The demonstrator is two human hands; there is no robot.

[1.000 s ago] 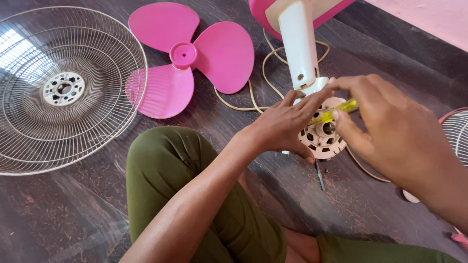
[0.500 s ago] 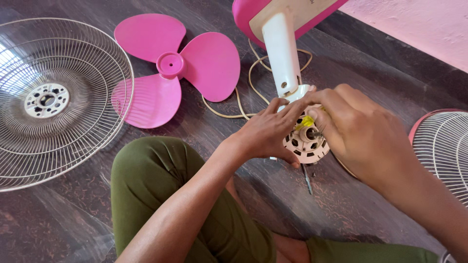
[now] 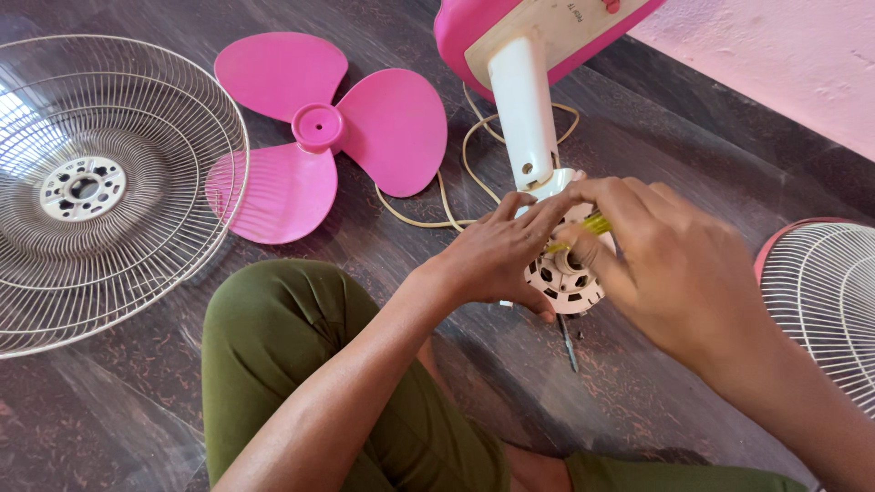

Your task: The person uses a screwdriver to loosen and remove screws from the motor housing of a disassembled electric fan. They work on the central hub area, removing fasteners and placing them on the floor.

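A person sits on a dark floor, seen from above, with one knee in green trousers bent toward the middle of the view; both bare hands meet over a small white motor housing that lies on the floor just beyond the knee. The left hand rests on the housing's near side, fingers curled around its edge, holding it; the right hand comes in from the right, its grip pinched on a yellow screwdriver, whose handle shows only as a short strip between the fingers; the tip is hidden, pointing toward the middle of the housing. The housing is round, with dark vent slots, and joins a white stem that runs up to a pink and cream base at the top edge. A cream cord loops on the floor beside the stem. A thin metal rod lies on the floor just below the housing. To the upper left lies a pink three-bladed fan blade, flat; its left blade touches or overlaps a large wire guard lying at the far left. A second guard, with a pink rim, lies at the right edge, partly behind the right forearm. A pink wall fills the upper right corner.
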